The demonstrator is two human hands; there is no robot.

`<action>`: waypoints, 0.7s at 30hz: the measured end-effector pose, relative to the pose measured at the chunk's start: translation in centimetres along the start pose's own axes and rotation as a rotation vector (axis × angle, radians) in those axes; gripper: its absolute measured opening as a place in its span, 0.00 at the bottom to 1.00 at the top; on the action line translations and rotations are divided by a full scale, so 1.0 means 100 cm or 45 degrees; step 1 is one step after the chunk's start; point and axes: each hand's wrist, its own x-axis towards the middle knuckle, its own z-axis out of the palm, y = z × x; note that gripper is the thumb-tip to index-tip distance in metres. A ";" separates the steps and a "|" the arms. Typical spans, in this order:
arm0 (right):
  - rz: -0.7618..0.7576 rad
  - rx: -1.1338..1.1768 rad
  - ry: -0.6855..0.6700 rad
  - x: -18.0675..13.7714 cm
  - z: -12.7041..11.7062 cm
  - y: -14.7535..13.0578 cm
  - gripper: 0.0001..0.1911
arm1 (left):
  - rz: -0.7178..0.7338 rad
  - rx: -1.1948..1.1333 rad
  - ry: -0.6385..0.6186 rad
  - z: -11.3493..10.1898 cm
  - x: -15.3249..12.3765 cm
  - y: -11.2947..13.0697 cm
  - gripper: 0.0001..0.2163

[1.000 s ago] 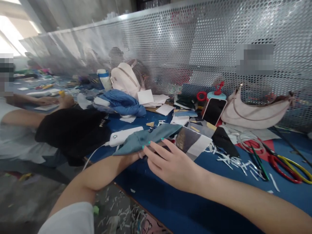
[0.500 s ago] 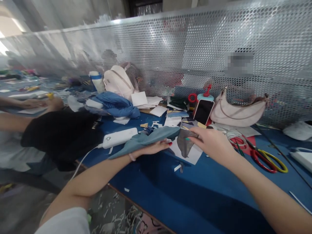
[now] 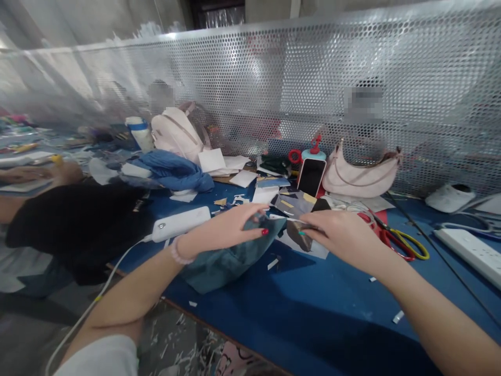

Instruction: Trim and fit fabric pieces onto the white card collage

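Note:
My left hand (image 3: 230, 225) is curled over a teal piece of fabric (image 3: 225, 266), with part of it between thumb and fingers. The rest of that fabric droops toward the blue table under my palm. My right hand (image 3: 338, 230) pinches a small dark brown-grey fabric piece (image 3: 298, 237) by its edge. A white sheet of paper (image 3: 320, 249) lies beneath that piece. The tips of the right fingers are partly hidden behind the hand. Grey fabric scraps with yellowish strips (image 3: 293, 202) lie just beyond both hands.
Scissors with red and yellow handles (image 3: 410, 243), a power strip (image 3: 475, 256) and a pink handbag (image 3: 362, 175) are on the right. A propped phone (image 3: 312, 176) stands ahead. On the left are a white power bank (image 3: 182, 223), blue cloth (image 3: 172, 169) and a co-worker's arm (image 3: 29, 177).
My left hand has turned from beneath the teal fabric to above it, and the fabric now hangs lower, nearer me. My right hand still pinches the brown-grey piece. The view has shifted slightly right.

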 end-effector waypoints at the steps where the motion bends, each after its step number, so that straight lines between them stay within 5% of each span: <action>1: 0.008 0.015 -0.013 -0.001 0.000 -0.001 0.07 | -0.031 0.033 -0.081 0.003 0.004 -0.001 0.22; 6: 0.010 0.051 -0.038 -0.004 -0.001 -0.002 0.07 | -0.033 0.158 -0.121 0.009 0.005 -0.002 0.12; 11: 0.029 0.045 -0.046 -0.003 -0.006 -0.009 0.06 | 0.167 0.530 0.274 0.004 -0.003 0.002 0.15; 14: 0.051 0.053 -0.087 -0.001 -0.008 -0.013 0.05 | 0.214 0.514 0.411 -0.001 0.003 0.007 0.17; 21: 0.004 0.033 -0.121 -0.003 -0.007 -0.008 0.08 | 0.342 0.398 -0.002 -0.022 0.039 0.026 0.10</action>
